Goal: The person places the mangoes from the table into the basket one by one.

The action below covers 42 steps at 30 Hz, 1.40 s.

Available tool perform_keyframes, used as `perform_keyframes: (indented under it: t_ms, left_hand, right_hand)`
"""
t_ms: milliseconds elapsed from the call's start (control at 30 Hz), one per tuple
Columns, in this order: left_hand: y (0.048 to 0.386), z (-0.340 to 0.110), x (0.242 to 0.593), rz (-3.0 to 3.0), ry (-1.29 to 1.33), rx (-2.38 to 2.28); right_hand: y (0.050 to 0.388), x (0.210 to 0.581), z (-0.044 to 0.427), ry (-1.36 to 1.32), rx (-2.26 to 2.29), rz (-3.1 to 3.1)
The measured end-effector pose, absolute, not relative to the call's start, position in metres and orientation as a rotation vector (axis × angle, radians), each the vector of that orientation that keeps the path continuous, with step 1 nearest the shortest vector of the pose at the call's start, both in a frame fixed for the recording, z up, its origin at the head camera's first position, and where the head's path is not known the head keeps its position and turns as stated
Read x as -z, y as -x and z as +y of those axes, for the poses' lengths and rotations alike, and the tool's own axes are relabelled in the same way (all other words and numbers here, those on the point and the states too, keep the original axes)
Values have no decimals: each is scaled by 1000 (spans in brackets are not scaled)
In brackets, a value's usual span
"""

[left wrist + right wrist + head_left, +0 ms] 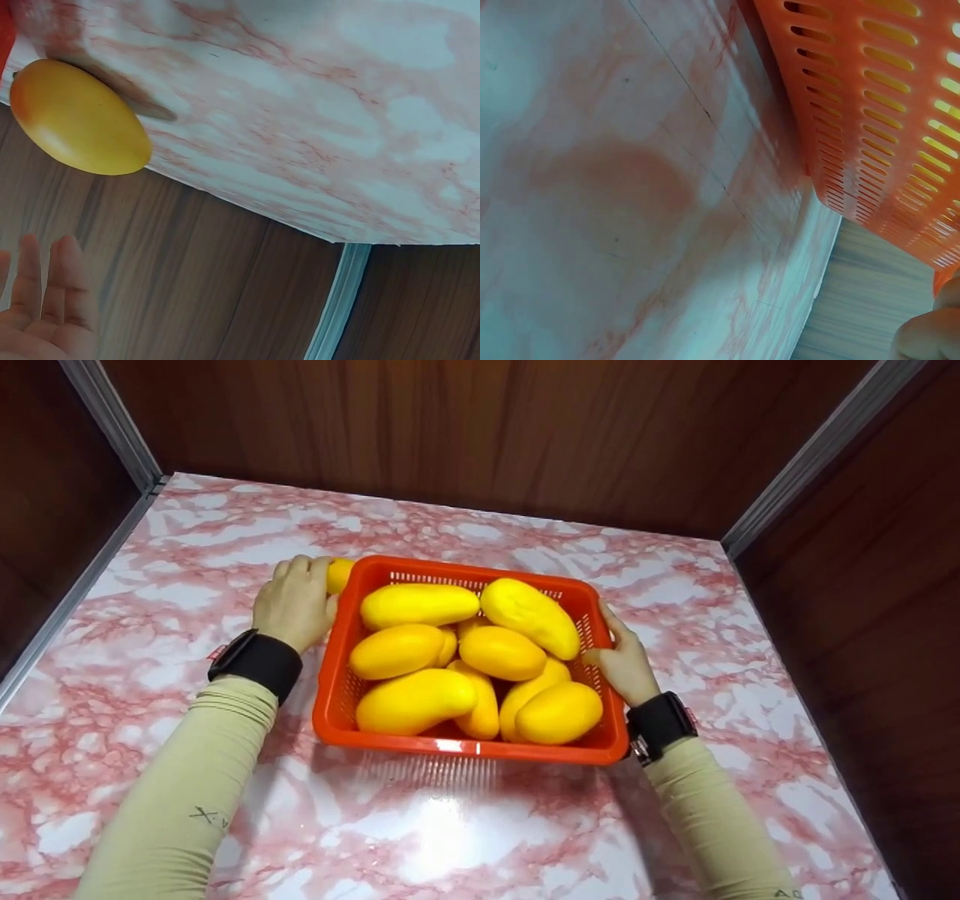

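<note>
A red-orange plastic basket (472, 748) in the head view holds several yellow mangoes (416, 701). My right hand (626, 660) grips the basket's right rim, its thumb over the edge. In the right wrist view, a few fingertips (930, 330) show beside the slotted basket wall (877, 127). At the basket's left side is my left hand (294, 600), close to a single mango (340, 576) outside the basket. The left wrist view shows that mango (81, 116) on the table, apart from the extended fingers (67, 289).
The table (442, 832) has a glossy pink-and-white marbled top. Dark wood panels (450, 427) enclose it at the back and both sides, with metal strips (817, 457) at the corners.
</note>
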<state>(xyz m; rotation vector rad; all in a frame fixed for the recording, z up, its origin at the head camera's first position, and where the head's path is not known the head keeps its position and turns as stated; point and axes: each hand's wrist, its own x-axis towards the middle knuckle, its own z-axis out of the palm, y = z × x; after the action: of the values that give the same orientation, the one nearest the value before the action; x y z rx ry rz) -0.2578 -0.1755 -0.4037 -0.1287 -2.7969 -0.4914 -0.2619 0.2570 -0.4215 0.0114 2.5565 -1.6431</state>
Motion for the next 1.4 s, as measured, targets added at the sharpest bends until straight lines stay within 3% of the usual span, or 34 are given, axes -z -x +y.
perform_keyframes:
  t_ms: [367,1000,1400]
  left_hand:
    - [264,-186,410,-2893,60,497]
    - [279,-189,434,-3096,242,519]
    - [290,-181,440,-3019,138,544]
  right_hand:
    - [259,416,250,-32,1683,2487]
    - [265,419,251,-30,1692,2481]
    - [263,421,256,-53,1706,2485]
